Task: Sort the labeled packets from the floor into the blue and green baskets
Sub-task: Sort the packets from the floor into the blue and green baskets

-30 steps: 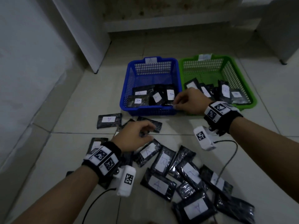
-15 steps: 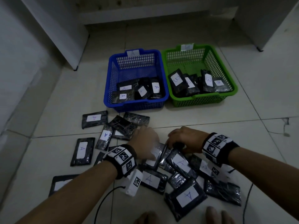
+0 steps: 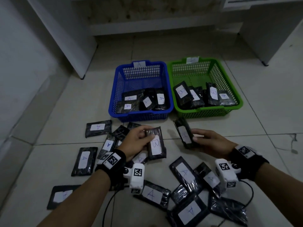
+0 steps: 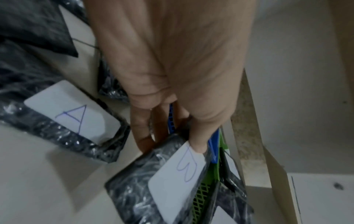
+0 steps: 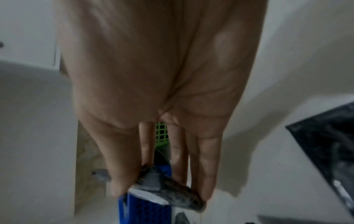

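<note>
My left hand pinches a black packet labelled B at its far end, lifted above the floor pile; the same B packet shows under my thumb in the left wrist view. My right hand grips another black packet, tilted on edge, its label letter unclear. In the right wrist view that packet sits between thumb and fingers. The blue basket, tagged A, holds several A packets. The green basket holds several B packets. Both hands hover just in front of the baskets.
Several black packets lie scattered on the tiled floor, such as an A packet at left and another A packet near my right wrist. A white cabinet leg stands left of the baskets. Cables trail from both wrist cameras.
Both hands were down in the floor pile half a second ago; each has now lifted a packet clear of it and moved toward the baskets.
</note>
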